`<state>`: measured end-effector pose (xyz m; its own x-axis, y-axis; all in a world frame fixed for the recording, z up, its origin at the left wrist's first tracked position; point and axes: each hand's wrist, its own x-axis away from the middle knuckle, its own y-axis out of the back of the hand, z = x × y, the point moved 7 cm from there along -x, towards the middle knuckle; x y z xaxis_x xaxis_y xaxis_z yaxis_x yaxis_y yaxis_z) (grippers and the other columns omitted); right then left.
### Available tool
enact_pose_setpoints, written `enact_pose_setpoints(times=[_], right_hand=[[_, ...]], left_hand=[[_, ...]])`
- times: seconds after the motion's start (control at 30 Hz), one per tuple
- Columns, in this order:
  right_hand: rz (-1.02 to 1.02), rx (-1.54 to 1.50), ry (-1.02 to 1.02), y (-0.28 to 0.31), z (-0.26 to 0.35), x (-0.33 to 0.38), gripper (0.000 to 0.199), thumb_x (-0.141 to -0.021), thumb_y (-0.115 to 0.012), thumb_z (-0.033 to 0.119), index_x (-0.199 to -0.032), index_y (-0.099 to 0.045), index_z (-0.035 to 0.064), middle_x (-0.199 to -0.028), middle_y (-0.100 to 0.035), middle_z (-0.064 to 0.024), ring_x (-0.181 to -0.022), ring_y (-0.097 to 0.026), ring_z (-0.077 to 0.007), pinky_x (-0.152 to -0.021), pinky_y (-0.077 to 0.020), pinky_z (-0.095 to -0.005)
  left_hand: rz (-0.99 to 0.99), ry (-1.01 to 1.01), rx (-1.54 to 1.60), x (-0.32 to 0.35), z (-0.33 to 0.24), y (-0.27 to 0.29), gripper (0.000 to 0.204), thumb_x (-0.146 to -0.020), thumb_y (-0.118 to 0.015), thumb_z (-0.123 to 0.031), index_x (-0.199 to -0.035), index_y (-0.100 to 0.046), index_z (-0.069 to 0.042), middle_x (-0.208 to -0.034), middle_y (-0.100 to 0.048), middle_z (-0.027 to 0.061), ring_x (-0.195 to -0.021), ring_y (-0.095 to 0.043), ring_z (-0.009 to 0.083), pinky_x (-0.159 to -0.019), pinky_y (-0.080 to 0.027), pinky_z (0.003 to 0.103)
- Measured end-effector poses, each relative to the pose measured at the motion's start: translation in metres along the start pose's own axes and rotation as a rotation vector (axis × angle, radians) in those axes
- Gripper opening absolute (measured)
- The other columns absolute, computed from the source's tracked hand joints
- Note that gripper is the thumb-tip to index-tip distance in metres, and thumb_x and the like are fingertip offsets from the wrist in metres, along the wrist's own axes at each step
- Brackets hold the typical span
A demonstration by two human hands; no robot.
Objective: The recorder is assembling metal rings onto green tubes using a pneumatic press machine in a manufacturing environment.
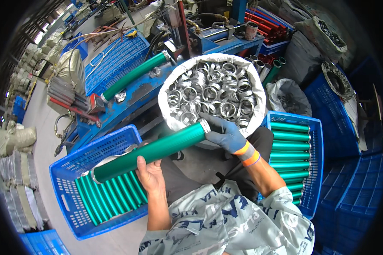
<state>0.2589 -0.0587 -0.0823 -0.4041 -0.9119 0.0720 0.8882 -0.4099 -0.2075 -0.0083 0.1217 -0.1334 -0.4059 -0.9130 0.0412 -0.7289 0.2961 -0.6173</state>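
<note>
A long green metal tube (157, 149) lies slantwise across my lap area, its right end higher than its left. My bare left hand (151, 176) is wrapped under its middle, thumb up against the near side. At the right end, my right hand (225, 135), in a blue glove with an orange cuff, closes its fingers on a silver threaded ring (205, 126) fitted at the tube's mouth. Another silver ring shows at the left end. Just beyond my hands stands a white sack (166, 106) full of loose silver rings (210, 92).
To my left a blue crate (66, 204) holds a row of green tubes; another blue crate (317, 170) of them stands at my right. Ahead, a blue machine bench (136, 95) carries one green tube (136, 74). Red tubes (264, 27) and more sacks are at the back right.
</note>
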Motion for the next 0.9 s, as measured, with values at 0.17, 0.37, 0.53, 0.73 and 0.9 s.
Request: enact_pose_setpoints(times=[0.17,0.37,0.53,0.73,0.9], right_hand=[[0.082,-0.016,0.112,-0.014,0.003,-0.02,0.07,-0.109,-0.077,0.01,-0.173,-0.052,-0.003,-0.156,-0.07,-0.0093,-0.137,-0.064,-0.0126,-0.117,-0.0508,-0.0289],[-0.033,0.162,0.176,0.045,0.025,-0.094,0.064,-0.117,-0.069,0.031,-0.169,-0.056,-0.0036,-0.161,-0.069,-0.0126,-0.148,-0.06,-0.016,-0.125,-0.0472,-0.0327],[-0.019,0.362,0.226,0.023,0.031,-0.234,0.071,-0.116,-0.071,0.042,-0.168,-0.057,-0.0042,-0.146,-0.078,-0.0141,-0.127,-0.072,-0.0165,-0.111,-0.0557,-0.0336],[-0.239,1.423,0.81,-0.09,0.032,-0.404,0.06,-0.1,-0.078,0.03,-0.156,-0.066,0.0139,-0.146,-0.073,-0.0168,-0.13,-0.073,-0.0382,-0.108,-0.0583,-0.0508],[-0.473,1.745,0.641,-0.046,-0.014,-0.514,0.061,-0.09,-0.081,0.018,-0.148,-0.064,0.0145,-0.145,-0.071,-0.0135,-0.138,-0.067,-0.0385,-0.114,-0.0537,-0.0578]], left_hand=[[-0.01,0.067,0.111,-0.018,0.011,0.019,0.06,-0.115,-0.072,-0.049,-0.159,-0.063,-0.009,-0.151,-0.073,0.0142,-0.134,-0.075,0.0316,-0.115,-0.062,0.051],[-0.136,0.118,0.252,-0.043,0.02,0.051,0.067,-0.114,-0.072,-0.058,-0.16,-0.062,-0.01,-0.158,-0.068,0.0159,-0.144,-0.067,0.031,-0.121,-0.058,0.05],[-0.139,0.049,0.27,-0.053,-0.005,0.058,0.066,-0.112,-0.076,-0.055,-0.155,-0.063,-0.005,-0.155,-0.068,0.0144,-0.143,-0.068,0.0268,-0.12,-0.059,0.045],[-0.194,-0.018,0.286,-0.057,-0.047,0.107,0.059,-0.117,-0.071,-0.047,-0.156,-0.062,-0.003,-0.16,-0.065,0.0173,-0.147,-0.065,0.0305,-0.12,-0.058,0.046],[-0.251,0.024,0.23,-0.072,-0.043,0.113,0.06,-0.12,-0.066,-0.048,-0.155,-0.061,0.0,-0.155,-0.067,0.0182,-0.143,-0.067,0.0331,-0.116,-0.059,0.048]])
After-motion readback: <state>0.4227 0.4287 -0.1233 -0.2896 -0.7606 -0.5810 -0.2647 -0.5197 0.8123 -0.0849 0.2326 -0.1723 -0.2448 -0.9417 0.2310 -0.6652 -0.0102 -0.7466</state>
